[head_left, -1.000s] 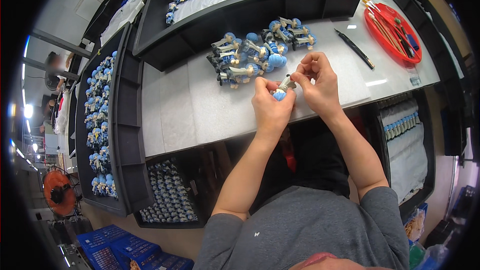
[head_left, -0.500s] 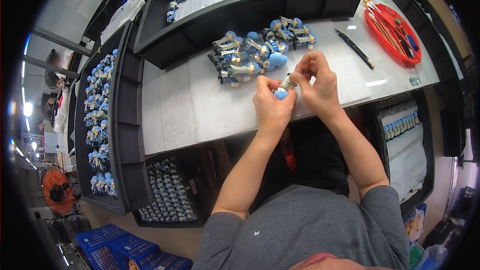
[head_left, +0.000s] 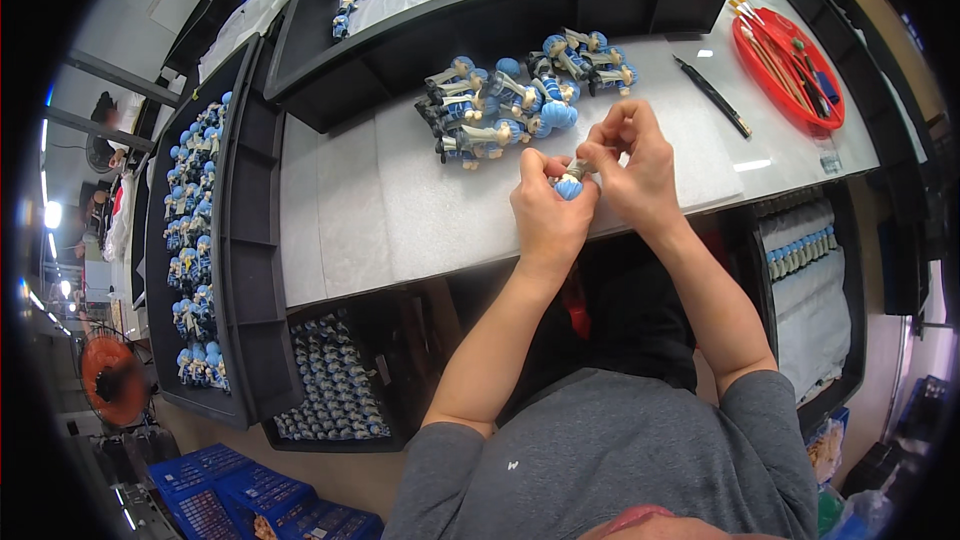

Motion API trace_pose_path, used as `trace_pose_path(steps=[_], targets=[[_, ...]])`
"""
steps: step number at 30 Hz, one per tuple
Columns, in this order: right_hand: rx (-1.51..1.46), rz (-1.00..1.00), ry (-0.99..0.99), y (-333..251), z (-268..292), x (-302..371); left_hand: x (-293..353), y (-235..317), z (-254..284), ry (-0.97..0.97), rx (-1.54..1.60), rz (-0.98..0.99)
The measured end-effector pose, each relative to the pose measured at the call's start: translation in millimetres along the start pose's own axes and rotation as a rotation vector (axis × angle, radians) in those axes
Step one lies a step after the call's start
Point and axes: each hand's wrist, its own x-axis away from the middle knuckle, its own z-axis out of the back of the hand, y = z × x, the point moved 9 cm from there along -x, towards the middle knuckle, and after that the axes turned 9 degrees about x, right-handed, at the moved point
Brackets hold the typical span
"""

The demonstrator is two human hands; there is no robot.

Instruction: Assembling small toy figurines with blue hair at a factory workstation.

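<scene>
A small figurine (head_left: 568,188) with light blue hair is gripped in my left hand (head_left: 548,210), above the table's front edge. The fingers of my right hand (head_left: 635,165) are pinched together at the figurine's body, right beside the left fingertips. Whether they hold a separate small part cannot be made out. Just beyond my hands a pile of similar figurines (head_left: 510,95), blue-haired with dark boots, lies on the white sheet (head_left: 430,210) that covers the table.
A black tray (head_left: 480,25) of figurines stands at the back, another black tray (head_left: 255,270) at the left. To the right lie a black pen-like tool (head_left: 712,97) and a red dish (head_left: 765,65) of brushes. Below the table are more trays of parts (head_left: 335,380).
The figurine has shifted and turned slightly in my left hand, which moved a little to the right. My right hand stays at nearly the same spot, still pinching.
</scene>
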Motion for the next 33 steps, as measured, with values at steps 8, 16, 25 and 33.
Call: trace_pose_path(steps=[8, 16, 25, 33], targets=[[0.098, 0.031, -0.035, -2, -5, 2, 1, 3, 2, 0.027, -0.051, -0.076], [0.151, 0.035, -0.012, 3, 1, -1, 1, 3, -1, -0.009, -0.018, 0.007], [0.145, 0.000, -0.014, 4, -1, -2, 1, 2, 2, 0.018, -0.032, -0.102], [0.116, 0.042, -0.042, 2, -4, 6, 1, 3, 1, -0.001, -0.031, -0.052]])
